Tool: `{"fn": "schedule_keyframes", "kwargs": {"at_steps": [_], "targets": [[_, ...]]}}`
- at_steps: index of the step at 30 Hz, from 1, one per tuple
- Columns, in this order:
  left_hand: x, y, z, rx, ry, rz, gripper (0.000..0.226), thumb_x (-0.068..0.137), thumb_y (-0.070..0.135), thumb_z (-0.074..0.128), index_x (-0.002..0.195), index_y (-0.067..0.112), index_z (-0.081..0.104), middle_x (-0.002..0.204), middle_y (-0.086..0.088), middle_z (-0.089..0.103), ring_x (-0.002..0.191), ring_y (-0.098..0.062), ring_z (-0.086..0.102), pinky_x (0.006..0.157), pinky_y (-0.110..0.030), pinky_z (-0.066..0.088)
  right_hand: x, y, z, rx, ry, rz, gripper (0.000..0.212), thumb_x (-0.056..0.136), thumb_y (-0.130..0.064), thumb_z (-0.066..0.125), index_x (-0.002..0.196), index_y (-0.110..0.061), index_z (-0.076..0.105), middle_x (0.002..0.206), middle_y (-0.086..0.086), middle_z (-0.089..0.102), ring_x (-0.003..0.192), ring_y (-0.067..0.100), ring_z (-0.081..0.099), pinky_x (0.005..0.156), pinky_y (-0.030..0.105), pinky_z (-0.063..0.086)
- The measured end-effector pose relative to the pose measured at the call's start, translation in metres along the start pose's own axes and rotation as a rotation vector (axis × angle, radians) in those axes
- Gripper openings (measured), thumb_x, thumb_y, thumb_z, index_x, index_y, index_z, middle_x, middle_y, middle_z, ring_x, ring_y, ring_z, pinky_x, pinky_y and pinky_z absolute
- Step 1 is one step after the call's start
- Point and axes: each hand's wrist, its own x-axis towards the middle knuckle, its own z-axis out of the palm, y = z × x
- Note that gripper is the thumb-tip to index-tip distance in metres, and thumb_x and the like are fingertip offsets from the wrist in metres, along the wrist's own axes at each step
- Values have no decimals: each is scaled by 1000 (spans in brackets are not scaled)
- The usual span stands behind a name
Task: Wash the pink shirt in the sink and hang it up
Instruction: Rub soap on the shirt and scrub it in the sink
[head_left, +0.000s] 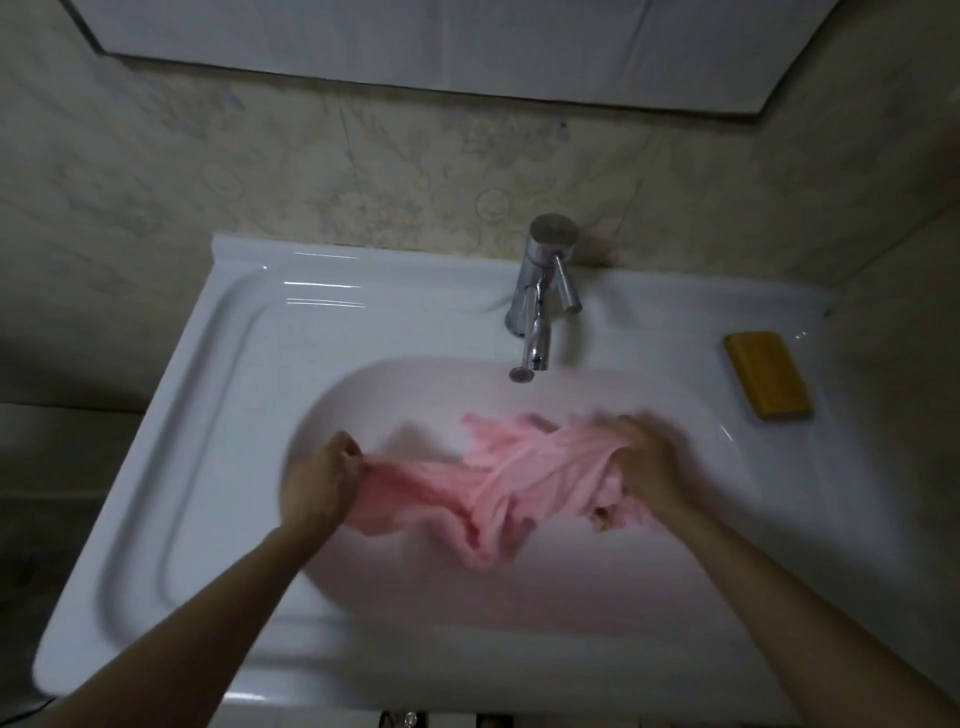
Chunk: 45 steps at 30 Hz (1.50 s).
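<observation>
Pink shirt (498, 478) | held stretched over the sink (218, 364) basin | one end pinched by left hand (324, 480), other bunched in right hand (641, 465) | judged soft, limp, heavier once wet | best gripped by bunched folds

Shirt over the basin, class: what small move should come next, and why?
Probably lower the shirt into the sink beneath the tap: left hand and right hand grip it stretched above the basin, no stream shows, and the soap lies apart on the ledge.
</observation>
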Motion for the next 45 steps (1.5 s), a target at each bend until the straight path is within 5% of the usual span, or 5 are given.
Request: {"fn": "schedule_keyframes", "kwargs": {"at_steps": [10,16,22,36,45], "targets": [[-8,22,37,645,-165,507,44,82,44,62,123,28,61,140,-22,41,133,-33,38,107,-63,21,-5,10,-9,-709,-179,-183,106,74,-49,69,151,-30,-1,159,4,-11,146,27,-12,118,47,2],[-30,65,77,473,-382,703,93,89,46,56,150,5,1,156,-12,-12,145,-29,-7,114,-45,-7,31,20,91,-775,-143,-309,154,16,-65,83,147,-15,20,132,18,55,125,34,42,97,52,30],[-31,63,84,338,-590,575,116,80,54,63,147,12,-22,150,-8,-32,139,-30,-25,113,-54,-5,-6,0,73,-698,-259,-196,35,96,-20,44,130,-13,50,125,9,60,113,26,58,93,32,45],[-33,79,82,-764,-462,60,90,45,48,87,122,12,57,118,-12,62,110,-26,60,89,-33,52,-45,-112,27,1263,-420,-80,44,45,-6,55,82,-20,75,84,1,70,84,22,65,76,32,52],[-20,62,65,279,-396,523,71,76,50,59,136,17,40,128,-10,53,109,-27,58,83,-37,48,0,41,39,758,20,619,22,87,-5,47,91,3,67,61,11,65,66,29,61,57,30,50]]}}
